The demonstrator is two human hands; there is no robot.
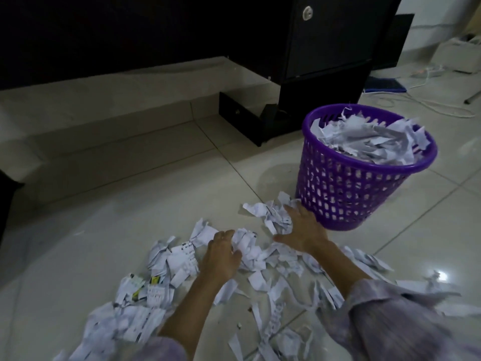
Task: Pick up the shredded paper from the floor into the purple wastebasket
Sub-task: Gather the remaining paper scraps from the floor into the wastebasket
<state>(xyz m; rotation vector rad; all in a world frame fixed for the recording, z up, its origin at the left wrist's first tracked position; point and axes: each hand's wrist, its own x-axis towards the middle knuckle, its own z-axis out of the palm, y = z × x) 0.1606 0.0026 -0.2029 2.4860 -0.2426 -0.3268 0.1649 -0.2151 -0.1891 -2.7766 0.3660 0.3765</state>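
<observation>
White shredded paper (161, 287) lies scattered over the pale tiled floor at the bottom of the view. The purple wastebasket (346, 188) stands upright on the right, heaped with torn paper to its rim. My left hand (221, 259) rests palm down on the scraps, its fingers curling into a crumpled piece. My right hand (303, 227) lies flat with fingers spread on a clump of paper right in front of the basket's base. Both forearms in lilac sleeves reach in from below.
A dark cabinet (325, 48) with a round lock stands behind the basket, its black base (242, 118) jutting out. White cables (429, 105) and a pale box (458, 53) lie at the far right. A raised tiled step runs along the left.
</observation>
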